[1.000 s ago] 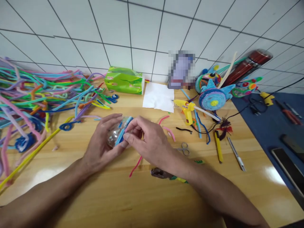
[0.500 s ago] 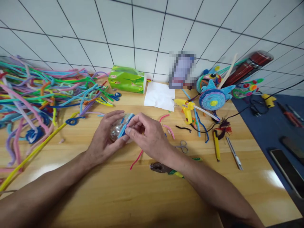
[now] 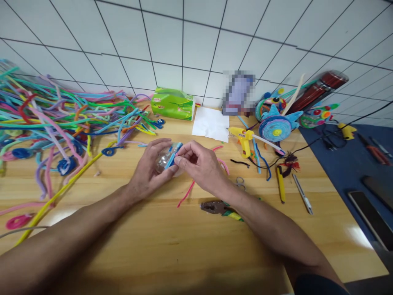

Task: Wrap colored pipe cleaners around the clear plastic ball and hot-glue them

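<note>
My left hand (image 3: pixel 150 166) curves around a clear plastic bottle piece (image 3: pixel 162 163), its thumb along the near side. Blue pipe cleaner strips (image 3: pixel 172 157) band the right end of this piece. At that banded end, the thumb and fingertips of my right hand (image 3: pixel 199 166) are pinched together. A small pink bit shows at those fingertips; its exact form is hard to make out. A pinkish-red pipe cleaner (image 3: pixel 186 194) lies on the table just below my right hand. Pliers (image 3: pixel 213 207) lie under my right forearm, partly covered, with small scissors (image 3: pixel 240 183) beside my wrist.
A large heap of coloured pipe cleaners (image 3: pixel 61 114) spreads at the left. Along the wall are a green tissue pack (image 3: pixel 172 103), white paper (image 3: pixel 211 123) and a red flask (image 3: pixel 319 90). A yellow glue gun (image 3: pixel 244 141), blue fish craft (image 3: pixel 276 129) and cutters (image 3: pixel 280 184) sit at the right.
The view has shifted, so the table things and both hands appear a little further right. My hands keep the same grip on the bottle piece, with only slight finger movement.
</note>
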### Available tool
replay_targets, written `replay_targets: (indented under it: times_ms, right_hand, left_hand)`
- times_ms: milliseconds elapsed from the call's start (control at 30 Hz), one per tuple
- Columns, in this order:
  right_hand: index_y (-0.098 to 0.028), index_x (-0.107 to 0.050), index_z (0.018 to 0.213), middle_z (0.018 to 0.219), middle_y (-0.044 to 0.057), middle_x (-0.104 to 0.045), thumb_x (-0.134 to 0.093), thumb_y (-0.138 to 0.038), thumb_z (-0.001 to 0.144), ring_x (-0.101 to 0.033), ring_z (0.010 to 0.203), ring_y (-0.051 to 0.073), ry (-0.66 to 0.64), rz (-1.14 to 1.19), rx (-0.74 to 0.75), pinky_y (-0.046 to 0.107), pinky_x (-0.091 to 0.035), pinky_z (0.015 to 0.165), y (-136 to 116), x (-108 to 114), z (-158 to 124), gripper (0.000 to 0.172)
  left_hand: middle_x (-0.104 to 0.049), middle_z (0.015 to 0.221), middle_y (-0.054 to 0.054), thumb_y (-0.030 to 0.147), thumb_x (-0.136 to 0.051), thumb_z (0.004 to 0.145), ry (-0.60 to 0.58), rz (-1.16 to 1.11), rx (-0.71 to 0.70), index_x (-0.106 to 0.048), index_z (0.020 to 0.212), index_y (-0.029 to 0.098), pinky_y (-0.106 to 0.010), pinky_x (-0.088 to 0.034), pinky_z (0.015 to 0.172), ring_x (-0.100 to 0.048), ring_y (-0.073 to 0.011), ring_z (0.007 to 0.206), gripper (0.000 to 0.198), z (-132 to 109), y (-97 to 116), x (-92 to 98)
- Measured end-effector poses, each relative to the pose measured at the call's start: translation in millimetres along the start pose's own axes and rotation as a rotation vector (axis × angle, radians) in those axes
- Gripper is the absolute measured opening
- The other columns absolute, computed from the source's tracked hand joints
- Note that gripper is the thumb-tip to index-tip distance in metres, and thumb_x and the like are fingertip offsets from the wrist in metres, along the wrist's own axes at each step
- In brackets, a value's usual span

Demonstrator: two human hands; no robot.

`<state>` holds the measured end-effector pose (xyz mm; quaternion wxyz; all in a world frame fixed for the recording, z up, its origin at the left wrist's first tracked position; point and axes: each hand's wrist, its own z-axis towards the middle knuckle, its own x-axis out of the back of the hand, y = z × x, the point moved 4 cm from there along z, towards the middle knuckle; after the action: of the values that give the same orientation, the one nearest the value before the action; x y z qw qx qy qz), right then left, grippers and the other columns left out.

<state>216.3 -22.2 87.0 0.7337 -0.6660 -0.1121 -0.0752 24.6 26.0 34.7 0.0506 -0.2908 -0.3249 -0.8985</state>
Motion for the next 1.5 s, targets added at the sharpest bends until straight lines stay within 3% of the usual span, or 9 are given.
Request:
replay_targets:
  times_ms: [267,467,667,767,967,1200,1333,1433,1500]
  right_hand:
    - [-0.025,-0.074,0.102,0.09,-0.002,-0.077,-0.077,-0.035,0.094,-0.068,0.081,0.016,-0.013,-0.033,-0.007,0.031,-0.052,0.077,-1.7,13.8,2.9,0.013]
    - [-0.023,-0.074,0.082,0.075,0.0,-0.071,-0.076,-0.046,0.093,-0.061,0.073,0.017,0.264,-0.365,0.008,0.032,-0.047,0.072,-9.6,102.5,-36.5,0.025]
    - [-0.025,-0.071,0.077,0.072,0.003,-0.071,-0.078,-0.056,0.084,-0.061,0.07,0.02,0.618,-0.462,-0.239,0.036,-0.052,0.07,56.5,176.1,-89.5,0.033]
    - [-0.024,-0.071,0.096,0.092,0.006,-0.077,-0.086,-0.055,0.071,-0.071,0.086,0.025,0.792,-0.455,-0.293,0.044,-0.063,0.086,88.1,191.8,-90.4,0.042]
    - [-0.017,-0.075,0.116,0.118,0.017,-0.08,-0.088,-0.061,0.07,-0.075,0.106,0.033,0.678,-0.61,-0.288,0.054,-0.062,0.105,104.8,196.1,-42.9,0.065]
    - [-0.022,-0.072,0.092,0.108,0.02,-0.083,-0.081,-0.053,0.078,-0.076,0.111,0.042,0.648,-0.629,-0.299,0.06,-0.058,0.108,101.5,186.0,-6.0,0.035]
    - [-0.021,-0.076,0.105,0.12,0.02,-0.084,-0.074,-0.056,0.086,-0.076,0.112,0.037,0.611,-0.532,-0.206,0.058,-0.058,0.111,74.7,179.6,-7.5,0.039]
    - [-0.025,-0.08,0.112,0.112,0.014,-0.085,-0.075,-0.06,0.091,-0.078,0.091,0.026,0.472,-0.415,-0.144,0.046,-0.063,0.095,41.1,165.6,-12.9,0.041]
    - [-0.028,-0.081,0.108,0.116,0.011,-0.086,-0.083,-0.057,0.09,-0.077,0.087,0.025,0.363,-0.299,-0.049,0.047,-0.064,0.096,14.4,149.1,-16.2,0.034]
  left_hand:
    - [-0.068,0.155,-0.015,0.048,-0.071,0.111,0.037,-0.013,-0.007,-0.056,0.158,0.027,-0.058,-0.062,0.125,-0.068,-0.0342,0.149,0.053,1.1,-2.6,-5.8]
    - [-0.07,0.155,-0.016,0.049,-0.069,0.109,0.046,-0.033,0.078,-0.056,0.153,0.025,-0.059,-0.058,0.13,-0.068,-0.0337,0.149,0.052,4.3,-5.3,-11.6]
    - [-0.065,0.163,-0.017,0.046,-0.07,0.107,0.084,-0.088,0.086,-0.049,0.161,0.024,-0.064,-0.051,0.136,-0.062,-0.0359,0.157,0.062,6.5,-13.2,-10.6]
    - [-0.063,0.164,-0.017,0.047,-0.069,0.108,0.068,-0.086,0.091,-0.048,0.164,0.025,-0.064,-0.05,0.137,-0.06,-0.0355,0.158,0.063,6.7,-15.3,-13.6]
    - [-0.065,0.158,-0.017,0.049,-0.071,0.107,0.081,-0.097,0.046,-0.054,0.158,0.024,-0.063,-0.052,0.135,-0.062,-0.0351,0.153,0.059,7.4,-12.3,-18.0]
    - [-0.066,0.157,-0.018,0.045,-0.072,0.105,0.07,-0.117,0.065,-0.053,0.156,0.023,-0.062,-0.05,0.135,-0.062,-0.0359,0.154,0.059,8.7,-10.1,-17.5]
    - [-0.065,0.156,-0.018,0.048,-0.072,0.105,0.103,-0.116,0.084,-0.052,0.155,0.022,-0.06,-0.052,0.133,-0.063,-0.0344,0.151,0.06,7.5,-12.1,-18.2]
    - [-0.065,0.156,-0.019,0.047,-0.071,0.107,0.125,-0.126,0.084,-0.05,0.156,0.021,-0.058,-0.053,0.132,-0.063,-0.0338,0.151,0.059,5.9,-13.7,-18.5]
    - [-0.064,0.158,-0.019,0.048,-0.072,0.106,0.12,-0.133,0.102,-0.049,0.157,0.022,-0.059,-0.052,0.133,-0.062,-0.0352,0.152,0.061,5.2,-14.8,-18.9]
